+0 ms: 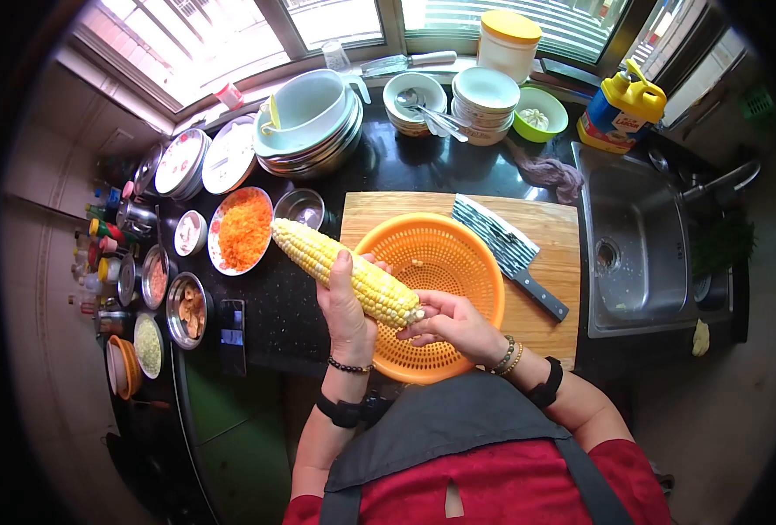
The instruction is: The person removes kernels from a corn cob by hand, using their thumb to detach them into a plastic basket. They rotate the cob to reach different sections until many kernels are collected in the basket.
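Holds the corn cob aloft in both hands, above the left part of the orange colander, slanting from far left down to near right. Raises the left hand from a near-upright forearm; wraps the cob's middle with fingers closed to its thickness, laying the thumb along the near face and showing fingertips past the far side. Brings the right hand in from the near right on a forearm angled inward; curls the fingers, nearly closed, at the cob's near end, touching the stub there. Cannot tell how firmly pressed. Wears beads and a dark band at each wrist.

Seen beneath the colander: a wooden cutting board on the black table. Found on the board, right of the colander: a cleaver, with handle toward the near right. Noted farther left: a plate of shredded orange food and a phone.
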Demonstrator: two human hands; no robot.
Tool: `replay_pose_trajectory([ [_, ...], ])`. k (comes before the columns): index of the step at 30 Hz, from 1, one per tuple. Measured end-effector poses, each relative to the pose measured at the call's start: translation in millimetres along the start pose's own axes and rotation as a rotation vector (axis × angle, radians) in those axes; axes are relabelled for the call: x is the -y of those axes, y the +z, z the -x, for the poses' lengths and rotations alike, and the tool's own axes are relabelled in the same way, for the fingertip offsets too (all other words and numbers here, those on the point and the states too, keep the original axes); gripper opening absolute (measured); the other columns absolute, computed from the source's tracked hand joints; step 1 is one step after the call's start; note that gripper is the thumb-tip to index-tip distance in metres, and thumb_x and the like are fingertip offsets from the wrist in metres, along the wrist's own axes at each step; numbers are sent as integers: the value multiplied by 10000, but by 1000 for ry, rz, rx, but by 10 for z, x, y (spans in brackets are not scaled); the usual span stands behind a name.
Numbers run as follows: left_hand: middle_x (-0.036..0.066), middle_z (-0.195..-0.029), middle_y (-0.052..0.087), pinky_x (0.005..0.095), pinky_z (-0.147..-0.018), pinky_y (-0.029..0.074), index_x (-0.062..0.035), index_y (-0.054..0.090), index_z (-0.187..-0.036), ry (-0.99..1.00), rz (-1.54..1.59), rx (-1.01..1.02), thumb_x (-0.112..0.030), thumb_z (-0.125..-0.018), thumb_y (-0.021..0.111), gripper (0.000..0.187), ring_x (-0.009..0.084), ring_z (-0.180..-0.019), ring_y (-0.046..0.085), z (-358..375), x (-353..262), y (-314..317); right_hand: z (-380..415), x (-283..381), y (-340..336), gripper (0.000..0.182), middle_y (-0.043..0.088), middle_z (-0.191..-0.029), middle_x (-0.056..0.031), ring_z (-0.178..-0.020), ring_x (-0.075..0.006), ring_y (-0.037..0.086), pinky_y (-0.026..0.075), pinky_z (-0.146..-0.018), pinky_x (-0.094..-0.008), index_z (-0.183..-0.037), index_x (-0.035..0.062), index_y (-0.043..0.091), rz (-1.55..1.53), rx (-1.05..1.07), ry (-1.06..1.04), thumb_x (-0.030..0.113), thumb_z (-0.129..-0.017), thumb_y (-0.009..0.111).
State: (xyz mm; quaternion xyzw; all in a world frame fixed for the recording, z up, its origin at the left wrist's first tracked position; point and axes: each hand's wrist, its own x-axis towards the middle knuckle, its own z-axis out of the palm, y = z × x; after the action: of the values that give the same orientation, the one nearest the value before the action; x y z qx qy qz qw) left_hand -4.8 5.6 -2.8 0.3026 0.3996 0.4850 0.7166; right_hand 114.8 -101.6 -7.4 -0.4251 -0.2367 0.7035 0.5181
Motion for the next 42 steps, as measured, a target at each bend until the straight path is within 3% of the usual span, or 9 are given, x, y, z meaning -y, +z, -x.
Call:
replay_pose_trajectory([
  [4, 121, -824, 572, 350, -684, 535, 6, 467, -989, 38, -22, 13, -313, -835, 601, 378, 205, -715, 599, 20, -4, 34, -32, 7, -5, 391, 600, -1053, -82, -894, -139, 624, 509, -749, -247, -1249, 9, 435, 34, 6, 26, 161, -900, 526],
  [17, 116, -828, 562, 346, -671, 535, -15, 445, -999, 93, -49, -8, -282, -840, 599, 346, 200, -704, 596, 29, 3, 80, -61, 8, 14, 341, 585, -1055, -105, -899, -161, 622, 515, -757, -268, -1196, 2, 417, 14, 6, 28, 156, -905, 508],
  [20, 98, -841, 538, 339, -665, 536, -41, 435, -1027, 55, 2, 15, -210, -845, 598, 297, 188, -701, 583, 26, -6, 69, -57, 2, 9, 337, 582, -1061, -107, -907, -161, 619, 510, -770, -269, -1197, 0, 414, 0, 8, 22, 147, -906, 497],
  [26, 123, -833, 568, 357, -673, 537, -4, 441, -1006, -13, 25, -16, -299, -838, 598, 374, 213, -713, 602, -40, 10, 42, -36, -31, 8, 330, 584, -1063, -100, -918, -150, 618, 504, -778, -261, -1206, 2, 416, 2, -13, -5, 120, -906, 485],
  [35, 128, -835, 562, 361, -679, 539, -7, 439, -1012, 52, -54, 25, -279, -835, 608, 366, 213, -715, 602, -30, 19, 73, -73, -20, -41, 391, 589, -1066, -77, -908, -131, 618, 517, -741, -232, -1261, 19, 407, 47, 22, 29, 146, -908, 518],
  [38, 100, -801, 540, 320, -635, 523, -38, 422, -1006, 42, 15, 8, -183, -844, 594, 277, 197, -673, 583, -16, -9, 117, -68, -21, -66, 408, 584, -1076, -79, -901, -129, 618, 519, -742, -232, -1282, 23, 396, 46, 49, 30, 138, -909, 515],
  [42, 98, -800, 540, 316, -627, 518, -35, 425, -1003, 16, 47, -20, -176, -843, 598, 274, 192, -670, 580, -32, -23, 101, -61, -11, -73, 433, 581, -1075, -74, -893, -125, 617, 517, -749, -235, -1302, 23, 380, -16, 92, 13, 110, -900, 518],
])
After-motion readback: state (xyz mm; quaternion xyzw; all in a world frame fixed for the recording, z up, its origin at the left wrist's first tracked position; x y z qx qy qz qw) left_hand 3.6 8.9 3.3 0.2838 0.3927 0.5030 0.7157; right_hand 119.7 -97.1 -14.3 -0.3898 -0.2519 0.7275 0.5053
